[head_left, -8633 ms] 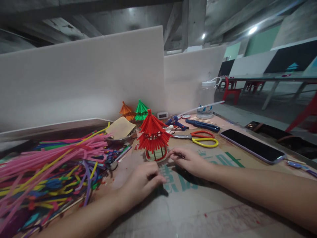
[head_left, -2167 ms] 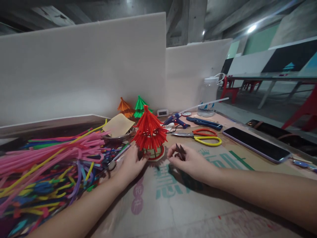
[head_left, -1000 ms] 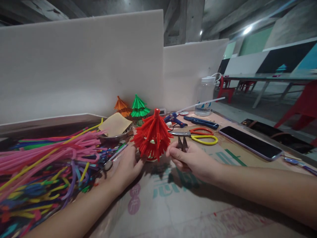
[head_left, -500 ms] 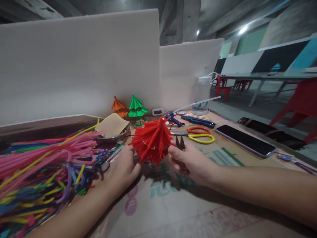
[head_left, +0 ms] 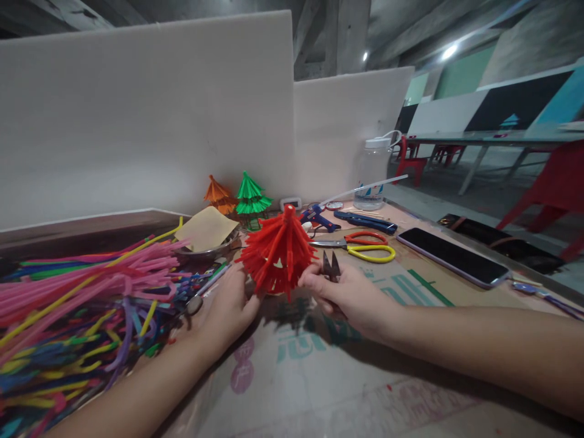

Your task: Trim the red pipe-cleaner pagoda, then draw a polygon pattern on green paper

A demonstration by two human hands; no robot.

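Observation:
A red two-tiered pagoda (head_left: 283,246) made of pipe cleaners stands upright between my hands, slightly above the cardboard. My left hand (head_left: 235,298) is at its lower left edge, the fingertips partly hidden behind the red fringe, thumb along the near side. My right hand (head_left: 347,298) is closed around small snips (head_left: 331,266), whose dark, parted blades stick up past the fingers. Its thumb and forefinger pinch at the right edge of the pagoda's roof. The snips' handles are hidden in the palm.
Loose pipe cleaners (head_left: 91,292) heap up at left beside a bowl with a yellowish sheet (head_left: 207,230). Orange (head_left: 219,194) and green (head_left: 249,198) pagodas stand behind. Scissors (head_left: 369,252), a glue gun (head_left: 319,218), a phone (head_left: 451,257) and a bottle (head_left: 369,173) are at right.
The red pagoda has turned from leaning right to nearly upright, its tip shifting left and up. My right hand has moved slightly left with it, the snips still in it.

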